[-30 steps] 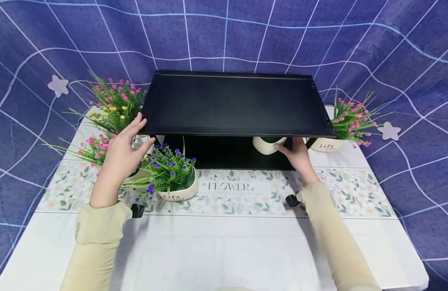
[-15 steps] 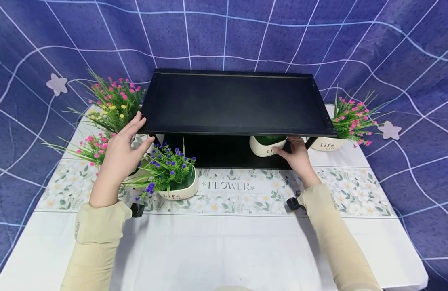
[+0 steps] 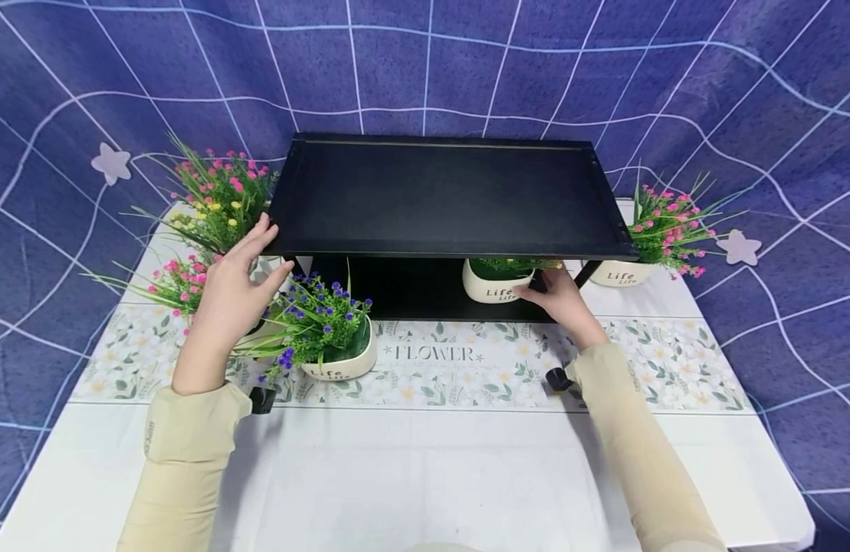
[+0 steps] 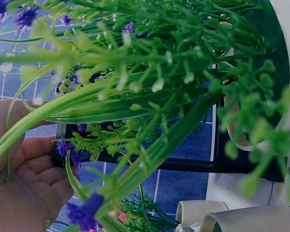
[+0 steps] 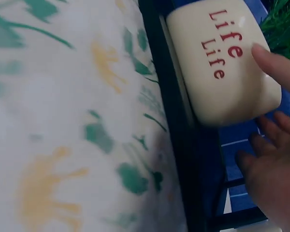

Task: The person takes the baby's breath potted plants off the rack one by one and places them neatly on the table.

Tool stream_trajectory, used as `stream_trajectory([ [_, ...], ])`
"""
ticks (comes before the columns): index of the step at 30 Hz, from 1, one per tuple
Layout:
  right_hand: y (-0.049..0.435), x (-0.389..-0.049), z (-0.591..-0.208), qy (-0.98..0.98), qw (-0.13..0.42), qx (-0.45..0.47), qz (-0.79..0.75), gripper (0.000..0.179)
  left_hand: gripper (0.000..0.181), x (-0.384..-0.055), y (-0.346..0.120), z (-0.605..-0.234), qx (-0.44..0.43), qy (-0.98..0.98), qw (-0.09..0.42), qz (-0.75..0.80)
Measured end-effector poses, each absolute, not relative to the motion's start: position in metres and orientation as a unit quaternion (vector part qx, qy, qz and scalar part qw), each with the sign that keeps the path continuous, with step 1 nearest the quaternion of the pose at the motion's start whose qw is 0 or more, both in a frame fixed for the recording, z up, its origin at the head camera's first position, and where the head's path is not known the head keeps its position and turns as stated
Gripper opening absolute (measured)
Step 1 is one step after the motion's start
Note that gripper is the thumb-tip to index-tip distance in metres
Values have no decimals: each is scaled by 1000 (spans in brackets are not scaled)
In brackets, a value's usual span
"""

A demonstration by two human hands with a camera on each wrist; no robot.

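Observation:
My right hand [image 3: 565, 297] reaches under the top of a black two-tier shelf [image 3: 452, 195]. It holds a cream flowerpot [image 3: 499, 284] lettered "Life", with green and yellow plant tops partly hidden by the upper board. In the right wrist view, the thumb lies against the front of the pot [image 5: 222, 63], and the fingers bend beside its side. My left hand [image 3: 234, 295] rests at the shelf's front left corner, fingers on the board's edge and thumb spread apart. Purple flowers [image 4: 84, 212] and leaves partly cover that hand in the left wrist view.
A purple-flowered pot [image 3: 338, 356] stands before the shelf's left end. Pink and yellow flowers [image 3: 218, 192] crowd the left side; another pink-flowered pot [image 3: 621, 274] stands right of the shelf. Black shelf feet [image 3: 262, 399] project toward the front. A floral "FLOWER" runner [image 3: 431, 376] crosses the white table.
The right hand has shifted the flowerpot leftward on the lower tier and straightened it, so more of its lettering and plant shows. My left hand stays in place.

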State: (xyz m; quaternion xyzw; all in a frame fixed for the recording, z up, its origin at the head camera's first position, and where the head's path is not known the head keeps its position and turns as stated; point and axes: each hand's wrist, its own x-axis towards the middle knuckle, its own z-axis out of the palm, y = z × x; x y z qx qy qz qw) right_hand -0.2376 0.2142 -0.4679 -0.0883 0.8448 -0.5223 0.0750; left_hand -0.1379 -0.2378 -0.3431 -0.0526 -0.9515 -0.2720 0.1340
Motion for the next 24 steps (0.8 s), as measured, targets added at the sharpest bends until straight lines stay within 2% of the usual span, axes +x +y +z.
stream_trajectory([
  [3, 215, -243, -467, 855, 99, -98, -499, 81, 57, -138, -237, -344, -48, -953, 130, -271],
  [8, 214, -247, -465, 860, 123, -82, -488, 87, 57, -137, -236, -344, -47, -952, 129, -273],
  [13, 214, -247, -465, 860, 112, -85, -491, 85, 56, -137, -237, -345, -48, -951, 136, -275],
  [17, 213, -245, -463, 867, 93, -84, -483, 69, 56, -138, -237, -345, -50, -949, 140, -278],
  [20, 212, -244, -462, 876, 87, -86, -466, 66, 56, -138, -238, -345, -50, -949, 140, -279],
  [24, 211, -241, -460, 874, 70, -101, -469, 74, 56, -138, -238, -345, -51, -948, 140, -280],
])
